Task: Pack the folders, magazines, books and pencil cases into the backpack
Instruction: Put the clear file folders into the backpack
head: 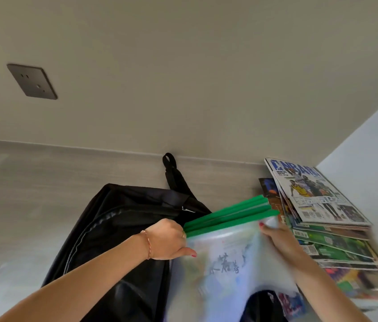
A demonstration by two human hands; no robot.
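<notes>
A black backpack lies on the grey table, its zip open along the left side. Above its right part I hold several clear plastic folders with green spine bars, blurred by motion. My left hand grips their left edge, thumb on the front sheet. My right hand holds their right edge near the green bars. A stack of magazines and books lies to the right, a basketball magazine on top.
The grey table runs left of the backpack to a beige wall with a dark socket. A white wall closes the right side behind the stack. More printed covers show at the bottom right.
</notes>
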